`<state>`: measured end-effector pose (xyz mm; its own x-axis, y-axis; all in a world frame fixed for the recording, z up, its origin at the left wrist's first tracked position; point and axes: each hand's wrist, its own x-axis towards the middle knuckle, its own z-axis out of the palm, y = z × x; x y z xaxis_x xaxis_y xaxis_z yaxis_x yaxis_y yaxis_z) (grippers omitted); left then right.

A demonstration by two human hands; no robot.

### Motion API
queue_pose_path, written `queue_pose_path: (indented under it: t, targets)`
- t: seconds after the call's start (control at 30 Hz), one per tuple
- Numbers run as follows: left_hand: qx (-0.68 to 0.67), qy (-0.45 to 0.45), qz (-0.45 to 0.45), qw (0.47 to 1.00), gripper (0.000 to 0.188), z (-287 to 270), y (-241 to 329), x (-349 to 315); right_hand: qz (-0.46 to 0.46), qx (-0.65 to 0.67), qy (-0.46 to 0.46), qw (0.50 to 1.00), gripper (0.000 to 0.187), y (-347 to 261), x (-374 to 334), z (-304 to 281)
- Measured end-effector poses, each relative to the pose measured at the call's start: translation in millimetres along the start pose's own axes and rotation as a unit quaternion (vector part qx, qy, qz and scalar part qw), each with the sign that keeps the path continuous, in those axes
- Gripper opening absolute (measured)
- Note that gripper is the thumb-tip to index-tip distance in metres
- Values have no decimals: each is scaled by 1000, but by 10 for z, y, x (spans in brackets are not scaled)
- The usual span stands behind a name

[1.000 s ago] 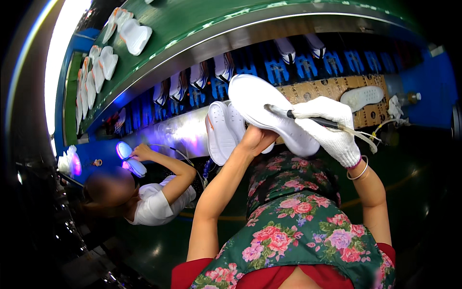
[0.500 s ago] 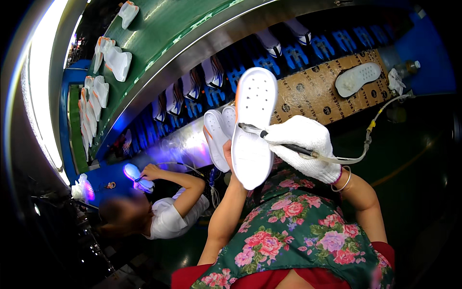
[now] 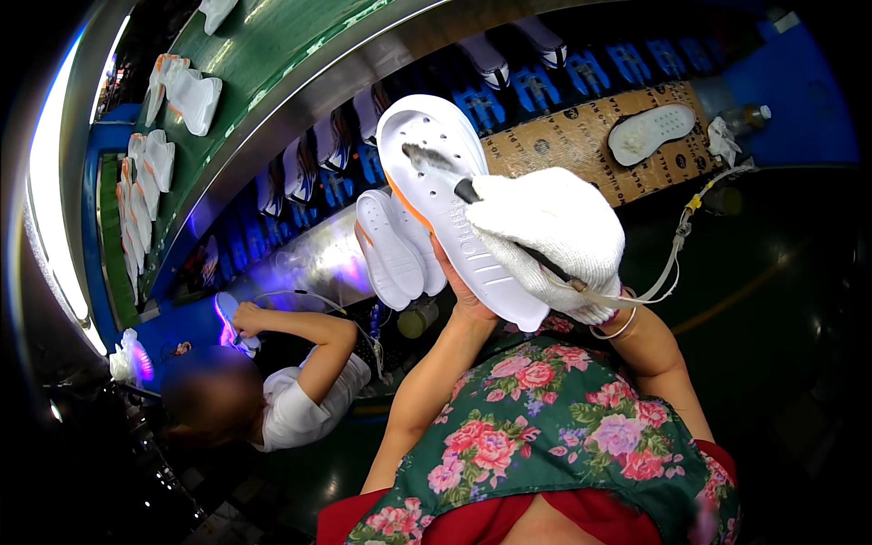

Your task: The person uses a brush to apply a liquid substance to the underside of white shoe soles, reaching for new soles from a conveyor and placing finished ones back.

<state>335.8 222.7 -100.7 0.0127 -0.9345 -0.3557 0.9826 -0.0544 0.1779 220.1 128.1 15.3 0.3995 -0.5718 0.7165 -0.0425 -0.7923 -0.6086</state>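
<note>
Left hand [image 3: 467,298] grips sole [image 3: 447,211]; right hand [image 3: 556,232] grips brush [image 3: 466,191]. Brushing appears underway at far end; remaining coverage unclear.

Left camera of your head-worn pair: wide fisheye, looking down and forward past your apron [image 3: 536,427]; your left hand [image 3: 461,285], right hand [image 3: 554,238] near; green bench [image 3: 300,41] farther off, bending toward rim.

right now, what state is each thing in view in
Left hand, bare, holding the white sole from beneath
White sole, tilted, holed face showing
Right hand, gloved, closed round the brush
Brush, bristles seemingly touching the white sole
Paired soles, side by side
Lone sole, lying on cardboard
Long light, lit
Co-worker's hand, gripping a purple-lit sole
</note>
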Motion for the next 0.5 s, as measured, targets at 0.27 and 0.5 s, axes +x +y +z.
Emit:
queue_pose_path:
  t: [0.27, 0.5]
  targets:
    - [-14, 0, -52, 999, 91, -139, -207, 129, 10, -63, 21, 998, 38, -104, -11, 84]
    - [-24, -8, -57, 998, 92, -112, -142, 205, 135, 34, 85, 987, 27, -82, -18, 79]
